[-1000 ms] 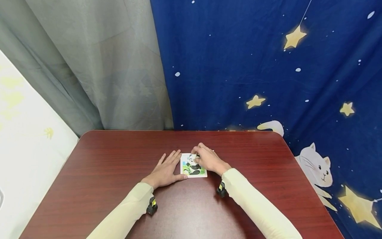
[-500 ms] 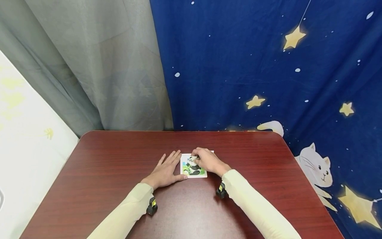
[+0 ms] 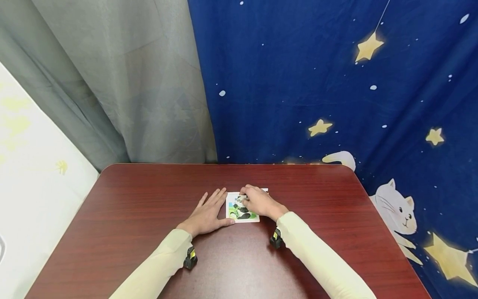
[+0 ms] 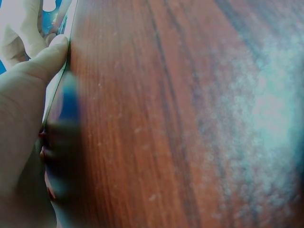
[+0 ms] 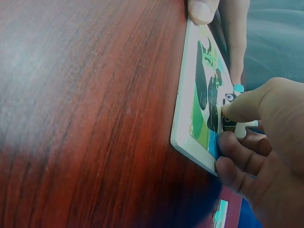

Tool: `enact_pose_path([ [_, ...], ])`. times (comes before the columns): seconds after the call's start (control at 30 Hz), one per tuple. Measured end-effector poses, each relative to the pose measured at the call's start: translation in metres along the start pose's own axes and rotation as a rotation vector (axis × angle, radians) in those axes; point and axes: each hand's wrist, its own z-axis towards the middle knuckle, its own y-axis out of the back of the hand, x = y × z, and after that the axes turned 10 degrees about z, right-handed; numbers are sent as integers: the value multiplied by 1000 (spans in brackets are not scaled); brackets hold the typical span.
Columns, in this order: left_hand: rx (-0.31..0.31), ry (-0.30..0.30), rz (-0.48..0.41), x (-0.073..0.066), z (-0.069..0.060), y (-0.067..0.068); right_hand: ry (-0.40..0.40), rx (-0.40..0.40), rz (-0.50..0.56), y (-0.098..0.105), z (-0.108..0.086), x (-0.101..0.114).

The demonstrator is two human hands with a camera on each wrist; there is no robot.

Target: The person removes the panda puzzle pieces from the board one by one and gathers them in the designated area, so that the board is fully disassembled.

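Observation:
A small square panda jigsaw puzzle (image 3: 242,209) with a white border lies flat on the table. My left hand (image 3: 207,213) rests on its left side, fingers straight and spread, with the thumb (image 5: 201,11) on the border at the near left corner. Over the upper right part, my right hand (image 3: 260,201) pinches a puzzle piece (image 5: 229,97) showing the panda's eye. The piece tilts up from the board between thumb and fingers in the right wrist view. The right hand hides the puzzle's upper right corner. The left wrist view catches only the thumb and the board's edge.
Beyond the right hand, a white-edged strip (image 3: 266,189) pokes out; a light green piece (image 5: 220,212) shows there in the right wrist view, its kind unclear. The dark red table (image 3: 149,199) ends against a grey curtain (image 3: 160,83) and a blue star-patterned curtain (image 3: 284,83).
Over the last second my right hand's fingers have drawn slightly nearer, and more of the strip behind them shows. The left hand stays where it was.

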Motion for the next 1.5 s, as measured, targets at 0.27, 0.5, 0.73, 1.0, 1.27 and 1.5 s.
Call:
enact_pose_path([
  [0.27,-25,-14,-33,0,1,-2,-40,4,20,0,0,-1],
  [0.5,-4,0,-3,-1,1,-2,-34,-95,69,0,-2,-6],
  [0.73,9,4,3,-2,2,-1,-43,-173,96,6,-10,-12],
  [1.0,-26,-14,-32,1,5,-6,-98,-199,137,21,-23,-23],
  [1.27,-42,-19,-57,7,6,-15,-136,-240,132,40,-37,-39],
  [1.5,-18,-2,-22,1,-1,-2,-148,-255,102,55,-47,-56],
])
